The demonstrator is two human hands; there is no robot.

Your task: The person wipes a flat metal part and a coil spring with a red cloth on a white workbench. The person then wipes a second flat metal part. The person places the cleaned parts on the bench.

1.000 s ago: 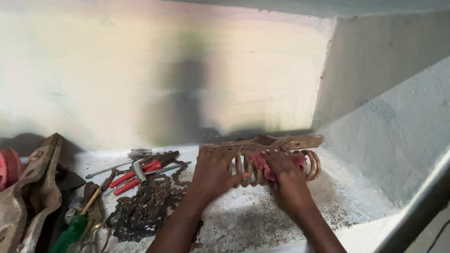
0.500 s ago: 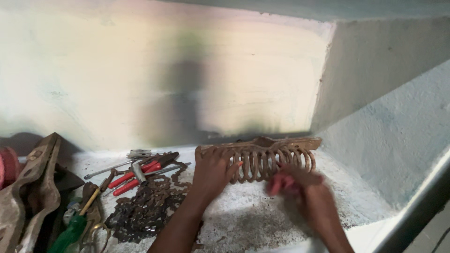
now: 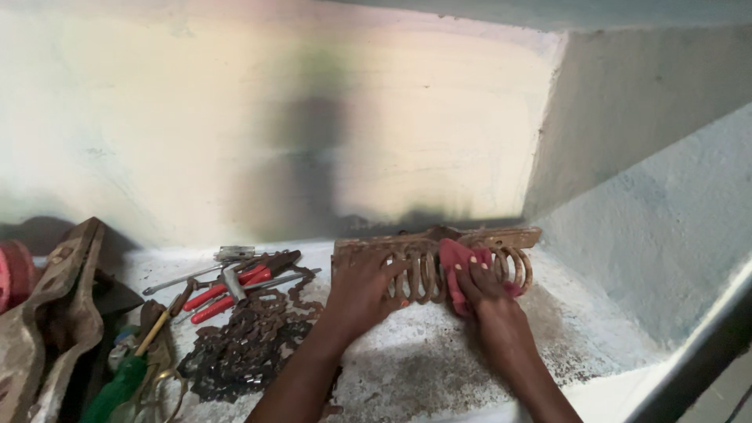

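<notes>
I am holding a rusty coil spring (image 3: 439,270) that is lying on its side on the tabletop (image 3: 439,360), close to the wall. My left hand (image 3: 362,291) is resting on the left end of the spring, with my fingers (image 3: 395,272) spread over the rings to keep it from rolling. My right hand (image 3: 487,291) is closed around a red rag (image 3: 454,262), and I am pressing the rag onto the rings near the right end. So the spring is sitting under and between my two hands.

I think I am in the middle of rubbing the spring clean. The rings past my right fingers, at the far end, look rusty too. I think the next rub needs a steady hold from my left hand, while the rag is pushed along and down between the rings.

Off to the left of my left fingers, a dirty chain (image 3: 247,348) is lying in a heap. Beyond it are pliers with red handles (image 3: 227,286) and a screwdriver with a green handle (image 3: 117,388).
</notes>
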